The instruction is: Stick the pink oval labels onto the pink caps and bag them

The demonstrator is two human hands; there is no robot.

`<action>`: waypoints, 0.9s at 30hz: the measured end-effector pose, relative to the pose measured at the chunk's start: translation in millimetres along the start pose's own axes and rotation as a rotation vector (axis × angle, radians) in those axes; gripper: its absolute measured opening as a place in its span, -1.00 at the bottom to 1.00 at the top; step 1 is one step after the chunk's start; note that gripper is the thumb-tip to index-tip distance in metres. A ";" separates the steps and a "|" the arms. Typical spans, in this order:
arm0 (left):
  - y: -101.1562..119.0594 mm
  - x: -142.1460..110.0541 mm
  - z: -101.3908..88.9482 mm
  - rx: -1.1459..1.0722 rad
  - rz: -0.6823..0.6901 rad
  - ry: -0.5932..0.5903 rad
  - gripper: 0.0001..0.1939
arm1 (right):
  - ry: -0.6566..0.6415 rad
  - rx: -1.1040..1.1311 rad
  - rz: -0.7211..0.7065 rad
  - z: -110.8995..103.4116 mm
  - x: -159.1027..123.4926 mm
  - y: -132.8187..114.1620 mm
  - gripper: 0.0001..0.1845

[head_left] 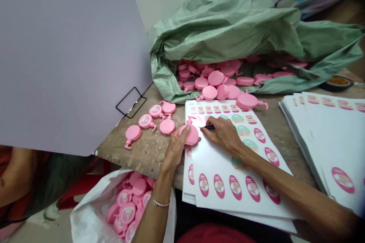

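My left hand point(176, 148) grips a flat round pink plastic piece with a spout point(189, 135), pressing it at the near edge of a label sheet point(228, 182). My right hand point(224, 133) rests on that sheet, pinching a small black tool point(209, 127) whose tip is hidden under the fingers. The sheet carries rows of oval pink labels, and some spots near my hands look peeled. Several labelled pink pieces point(156, 121) lie on the worn wooden table point(148, 155) to the left of my left hand.
A green woven sack point(225, 26) spills unlabelled pink pieces at the back. A white sack point(88, 212) of labelled pieces sits below the table edge. A stack of label sheets point(327, 136) lies right, beyond a tape roll point(336, 82). A grey board point(62, 57) stands left, and a person's arm point(17, 174) shows below it.
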State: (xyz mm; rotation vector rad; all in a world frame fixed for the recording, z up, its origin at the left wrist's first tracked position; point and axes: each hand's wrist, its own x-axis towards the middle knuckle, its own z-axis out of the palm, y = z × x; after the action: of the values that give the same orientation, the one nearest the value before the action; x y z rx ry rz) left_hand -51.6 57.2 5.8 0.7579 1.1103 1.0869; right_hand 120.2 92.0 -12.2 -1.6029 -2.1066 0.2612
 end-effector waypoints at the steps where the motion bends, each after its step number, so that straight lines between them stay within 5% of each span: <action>1: 0.1 -0.1 -0.2 -0.006 -0.003 -0.007 -0.55 | -0.004 0.030 0.025 -1.0 2.0 -1.4 -0.81; 7: 2.5 -2.3 0.1 -0.061 -0.007 -0.020 -0.52 | -0.063 0.507 0.261 -18.9 18.1 8.0 -0.63; 16: 3.3 -4.9 0.2 -0.094 -0.004 -0.043 -0.58 | -0.050 -0.087 -0.039 -12.7 -1.0 0.6 -0.73; 21: 2.3 -5.0 -2.2 -0.078 -0.012 -0.052 -0.56 | -0.191 0.311 0.212 -10.0 11.4 -3.0 -0.70; 27: -0.1 -2.6 -5.3 -0.101 -0.012 -0.052 -0.58 | -0.197 0.479 0.274 -10.0 25.0 5.9 -0.57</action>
State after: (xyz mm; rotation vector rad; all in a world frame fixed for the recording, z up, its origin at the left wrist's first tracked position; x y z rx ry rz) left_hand -56.8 54.6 4.9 0.6951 1.0076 1.0989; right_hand 125.0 116.1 0.3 -1.6059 -1.7656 0.9706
